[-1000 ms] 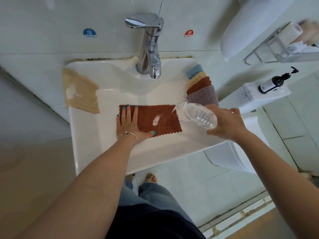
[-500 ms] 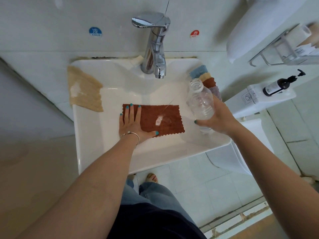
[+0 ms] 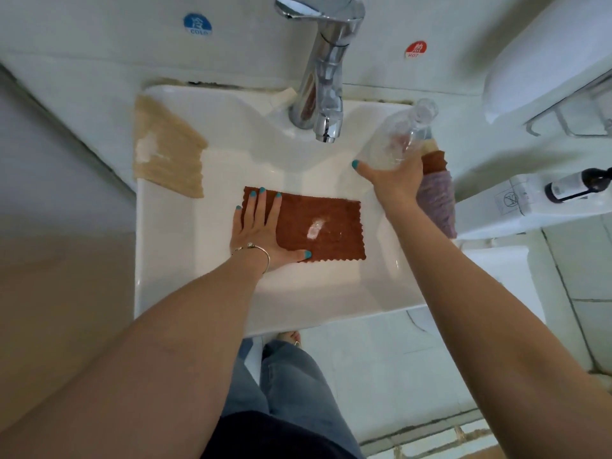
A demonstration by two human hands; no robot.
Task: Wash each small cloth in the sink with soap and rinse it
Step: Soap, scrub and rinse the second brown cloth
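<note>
The brown cloth (image 3: pixel 318 226) lies flat in the sink (image 3: pixel 165 260), a pale soap smear at its middle; it looks light, limp and likely slick once wet, best gathered by an edge or bunched whole; the left hand (image 3: pixel 256 233) presses its left end, fingers straight and slightly spread; the right hand (image 3: pixel 392 178) curls round a clear bottle (image 3: pixel 397 137) (neck up, uncapped) beside the tap (image 3: pixel 326 77).

We see 1 cloth (image 3: pixel 319 228) lying flat in the sink (image 3: pixel 165 260), with the left hand (image 3: pixel 261 233) pressing on its left end. Behind it the faucet (image 3: pixel 323 77) stands at the sink's back rim. Another cloth (image 3: pixel 165 154) drapes over the back-left rim. At the right rim, the right hand (image 3: pixel 392 180) holds a bottle (image 3: pixel 399 137) in front of stacked cloths (image 3: pixel 437 197). A pump bottle (image 3: pixel 576 187) lies further right.
</note>
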